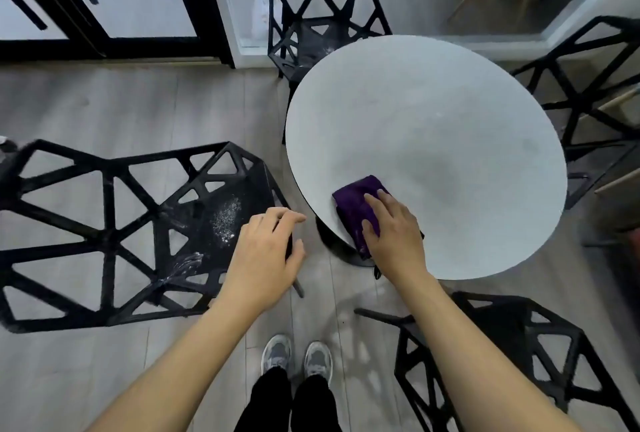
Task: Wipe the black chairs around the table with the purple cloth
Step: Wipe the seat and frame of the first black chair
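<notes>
Purple cloth (355, 204): folded, lying on the near-left edge of the table, with one end drooping over the rim; it is on none of the chairs.
Right hand (394, 237): flat on top of the cloth, fingers straight, thumb laid on the fabric, pressing it down rather than clutching it.
Left hand (266, 255): fingers and thumb curled round the near corner of the left chair's seat, holding it.
Left chair (194, 220): black, an open lattice of triangles, standing just beside the table.
White dust (227, 218): a speckled patch on that seat, just beyond the left hand, with pale streaks further along.
Table (450, 120): round, with a pale grey top.
Far chair (311, 40): black, tucked against the table's far-left edge, with pale specks on its seat.
Right chair (585, 102): black, at the table's right side.
Near chair (512, 338): black, beside the right forearm, just off the table's near edge.
Floor (104, 102): grey wood planks.
Shoes (277, 357): grey, side by side between the left and near chairs.
</notes>
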